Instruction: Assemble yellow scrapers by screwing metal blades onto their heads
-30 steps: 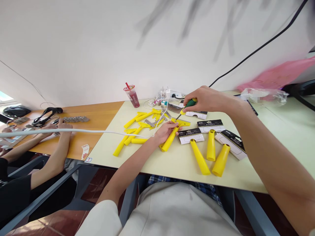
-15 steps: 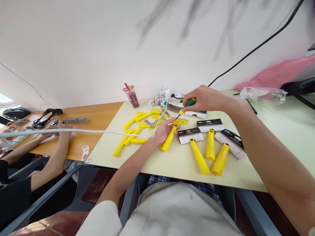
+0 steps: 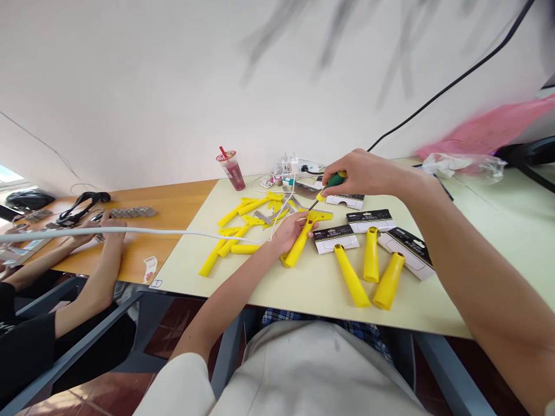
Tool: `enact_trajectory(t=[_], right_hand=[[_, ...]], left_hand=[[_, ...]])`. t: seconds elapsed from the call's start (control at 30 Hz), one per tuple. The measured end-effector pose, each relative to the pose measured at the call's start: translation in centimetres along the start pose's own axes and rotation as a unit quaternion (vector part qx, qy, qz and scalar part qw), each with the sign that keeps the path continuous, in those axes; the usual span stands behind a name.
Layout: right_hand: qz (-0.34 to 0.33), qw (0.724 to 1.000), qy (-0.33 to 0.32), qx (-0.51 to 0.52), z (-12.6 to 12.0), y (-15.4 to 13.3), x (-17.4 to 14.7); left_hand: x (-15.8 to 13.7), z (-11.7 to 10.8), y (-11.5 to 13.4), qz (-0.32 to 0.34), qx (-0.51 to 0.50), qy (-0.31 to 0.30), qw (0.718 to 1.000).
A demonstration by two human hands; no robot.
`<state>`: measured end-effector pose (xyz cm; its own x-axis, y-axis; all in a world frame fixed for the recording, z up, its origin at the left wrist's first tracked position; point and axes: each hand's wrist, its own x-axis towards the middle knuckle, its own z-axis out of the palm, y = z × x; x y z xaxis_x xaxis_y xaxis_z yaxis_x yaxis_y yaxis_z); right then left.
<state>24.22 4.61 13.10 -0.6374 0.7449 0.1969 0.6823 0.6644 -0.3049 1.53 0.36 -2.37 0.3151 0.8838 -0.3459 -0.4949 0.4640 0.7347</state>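
My left hand [image 3: 289,231] is closed around a yellow scraper [image 3: 299,245], whose wide head points away from me. In my right hand [image 3: 356,173] is a screwdriver [image 3: 335,181] with a green and yellow handle; its shaft slants down to the scraper's head. To the right stand and lie several loose yellow handles [image 3: 352,277] beside black-and-white packaging cards [image 3: 336,238]. Left of my left hand, a pile of yellow scraper parts [image 3: 243,231] and grey metal blades [image 3: 274,217] covers the table.
A cup with red drink and straw [image 3: 232,170] stands near the wall. Behind the pile is a power strip [image 3: 299,166] with plugs. A white cable [image 3: 195,233] crosses over my left forearm. At the wooden table [image 3: 173,211] on the left, another person's hands [image 3: 110,225] handle metal pieces.
Almost everything holds its place. The screwdriver tip stays at the scraper's head, and both hands have shifted barely, if at all.
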Motion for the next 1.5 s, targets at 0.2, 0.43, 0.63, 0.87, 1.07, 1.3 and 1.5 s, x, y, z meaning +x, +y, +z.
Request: enact_trajectory(t=[0.2, 0.43, 0.63, 0.87, 1.07, 1.3, 1.5], right_hand=[[-0.022, 1.000, 0.001, 0.009, 0.6, 0.6, 0.4], [-0.031, 1.000, 0.002, 0.003, 0.6, 0.4, 0.4], [-0.023, 1.000, 0.003, -0.001, 0.6, 0.4, 0.4], [-0.015, 1.000, 0.003, 0.000, 0.2, -0.2, -0.1], [-0.021, 1.000, 0.014, -0.004, 0.1, -0.4, -0.2], [-0.020, 1.000, 0.013, -0.003, 0.0, -0.7, -0.3], [-0.028, 0.999, 0.024, 0.013, 0.3, -0.4, -0.2]], left_hand=[[-0.1, 0.1, 0.1, -0.001, -0.002, -0.003, 1.000], [-0.2, 0.0, 0.2, -0.003, -0.015, -0.012, 1.000], [-0.5, 0.3, 0.1, 0.023, -0.006, -0.019, 1.000], [-0.5, 0.4, -0.1, 0.049, 0.003, -0.015, 0.999], [-0.6, 0.5, -0.2, 0.063, 0.014, -0.012, 0.998], [-0.8, 0.5, -0.2, 0.073, 0.022, -0.027, 0.997], [-0.9, 0.6, -0.2, 0.073, 0.025, -0.028, 0.997]])
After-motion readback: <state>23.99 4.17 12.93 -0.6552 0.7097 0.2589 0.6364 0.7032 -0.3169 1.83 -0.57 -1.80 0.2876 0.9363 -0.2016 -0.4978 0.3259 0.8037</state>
